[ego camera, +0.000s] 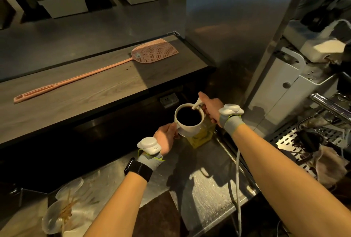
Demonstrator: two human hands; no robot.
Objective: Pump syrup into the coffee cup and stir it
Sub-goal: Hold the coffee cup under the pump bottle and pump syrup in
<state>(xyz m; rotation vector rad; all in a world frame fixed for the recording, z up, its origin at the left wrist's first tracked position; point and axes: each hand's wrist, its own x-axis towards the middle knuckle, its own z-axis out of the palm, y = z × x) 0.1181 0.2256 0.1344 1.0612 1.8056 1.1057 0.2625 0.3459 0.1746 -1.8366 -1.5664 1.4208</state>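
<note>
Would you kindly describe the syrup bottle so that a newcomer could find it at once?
Start at the steel counter beside the espresso machine. Near its far end, the left hand holds a white coffee cup; the syrup bottle stands right behind it. It is the only clear, yellow-filled container, with a white pump nozzle under the right hand.

White cup (187, 123) of black coffee sits under the yellow syrup bottle's (201, 137) white spout (196, 104).
</note>
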